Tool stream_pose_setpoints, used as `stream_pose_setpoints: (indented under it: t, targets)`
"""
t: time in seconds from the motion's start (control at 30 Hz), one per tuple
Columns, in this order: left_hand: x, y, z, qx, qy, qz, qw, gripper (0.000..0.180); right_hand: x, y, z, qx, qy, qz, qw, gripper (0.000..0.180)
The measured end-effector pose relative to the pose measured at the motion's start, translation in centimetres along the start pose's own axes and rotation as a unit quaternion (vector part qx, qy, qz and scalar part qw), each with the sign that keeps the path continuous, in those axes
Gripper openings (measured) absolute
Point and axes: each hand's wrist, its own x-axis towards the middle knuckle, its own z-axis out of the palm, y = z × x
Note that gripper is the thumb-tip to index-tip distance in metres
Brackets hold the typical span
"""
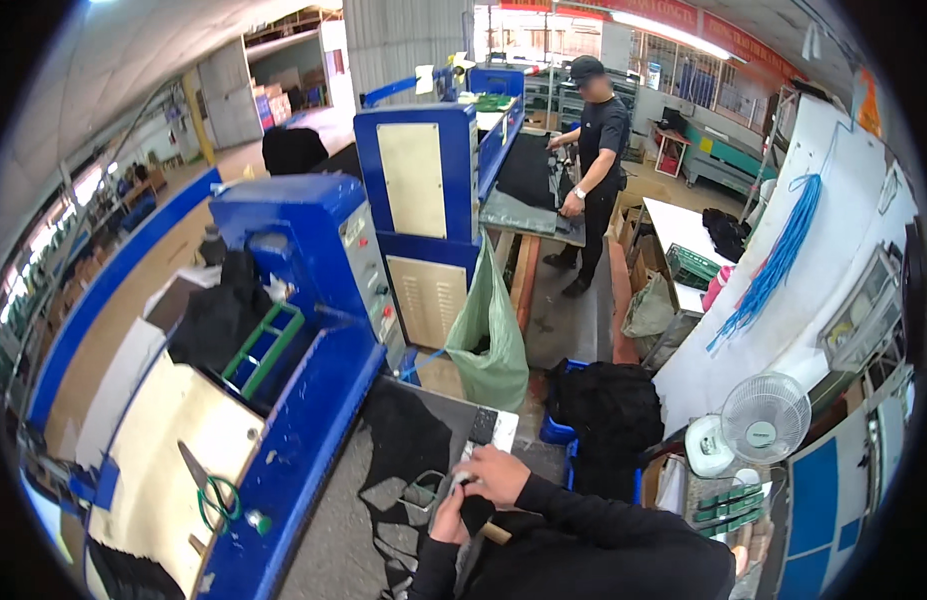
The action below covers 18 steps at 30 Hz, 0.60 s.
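Close together at the near edge of the grey worktable (328,490), my left hand (448,517) and my right hand (497,474) are both closed on a small piece of black fabric (476,512). My right hand reaches across from the right, its fingers bent down at the piece's far end. The left one pinches the near side. Just left of them lies a black fabric sheet (403,430) with cut-out openings and thin strips trailing toward me. A thin metal-edged shape (419,492) rests on it, partly hidden by my hands.
A blue press machine (313,400) borders the table on the left, with green-handled scissors (219,500) on its pale panel. A green sack (488,350) hangs ahead. Blue crates of black fabric (603,400) and a white fan (763,420) stand right. A co-worker (598,150) handles black fabric farther off.
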Motion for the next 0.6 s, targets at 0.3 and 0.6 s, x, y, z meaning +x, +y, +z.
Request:
stream_pose_setpoints:
  t: [0.3, 0.6]
  targets:
    - [3.2, 2.3, 6.4, -0.024, 0.127, -0.064, 0.990, 0.055, 2.9, 6.5, -1.8, 0.162, -0.156, -0.061, 0.972, 0.029]
    - [5.2, 2.1, 8.1, 0.037, 0.174, -0.067, 0.982, 0.033, 4.0, 10.9, -2.7, 0.310, -0.112, -0.112, 0.938, 0.013]
